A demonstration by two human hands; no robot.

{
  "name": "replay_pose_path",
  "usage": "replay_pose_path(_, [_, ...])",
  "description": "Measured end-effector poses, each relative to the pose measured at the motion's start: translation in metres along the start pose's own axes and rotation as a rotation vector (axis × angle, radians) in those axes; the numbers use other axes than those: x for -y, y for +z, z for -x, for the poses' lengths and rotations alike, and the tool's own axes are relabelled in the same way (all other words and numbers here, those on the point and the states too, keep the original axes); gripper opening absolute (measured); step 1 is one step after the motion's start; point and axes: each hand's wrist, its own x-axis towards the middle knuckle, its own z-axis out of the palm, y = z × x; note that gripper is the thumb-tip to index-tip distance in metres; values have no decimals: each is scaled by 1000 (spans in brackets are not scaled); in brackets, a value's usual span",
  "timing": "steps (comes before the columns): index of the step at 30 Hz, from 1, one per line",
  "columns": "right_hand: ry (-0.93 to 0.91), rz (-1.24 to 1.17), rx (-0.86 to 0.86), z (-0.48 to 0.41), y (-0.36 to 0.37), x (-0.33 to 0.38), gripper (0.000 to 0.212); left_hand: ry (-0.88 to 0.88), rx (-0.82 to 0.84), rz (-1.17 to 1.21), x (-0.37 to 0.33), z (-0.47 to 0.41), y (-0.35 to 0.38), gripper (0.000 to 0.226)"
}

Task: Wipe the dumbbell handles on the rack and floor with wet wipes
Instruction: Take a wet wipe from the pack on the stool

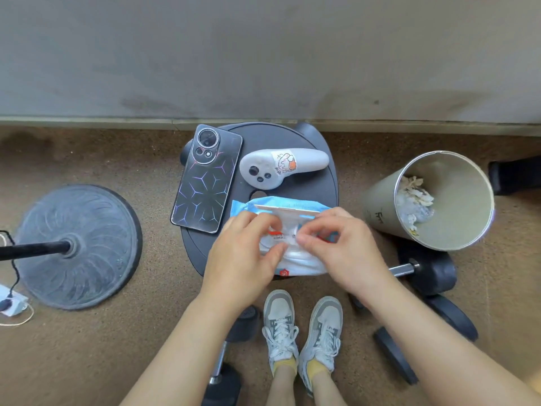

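Step in hand looks like pulling a wipe out. wet wipes pack (pixel 295 260) sits on the near edge of the round black table (pixel 329 183), white flap lid (pixel 288 213) flipped up towards the far side.

left hand (pixel 243 259): fingers and thumb clamped on the pack's left end, holding it down. right hand (pixel 342 253): fingers pinched together at the opening under the flap. Can't tell if they have a wipe or only film.

To do it well:
- keep the left grip low and firm so the pack doesn't lift with the pull
- pinch one layer only and pull straight up and slowly, or a chain of wipes comes out
- shut the flap after, otherwise the rest dry out

Pack overhangs the table edge a bit, so it could slide off under a sideways tug. phone (pixel 207 177) and controller (pixel 281 168) are just beside it; keep wet stuff off them.

Targets: dumbbell (pixel 433 271) on the floor at right and another dumbbell (pixel 222 373) near the feet. Rack not in view. bin (pixel 456 200) is at right for used wipes.
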Motion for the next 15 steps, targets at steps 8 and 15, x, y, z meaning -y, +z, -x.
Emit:
replay_pose_path(8, [162,-327,36,-6,-18,12,26,-90,-85,325,9,-3,-3,17])
replay_pose_path(15, [508,-1122,-23,-1,-44,16,26,-61,-92,9,2,-7,1,6])
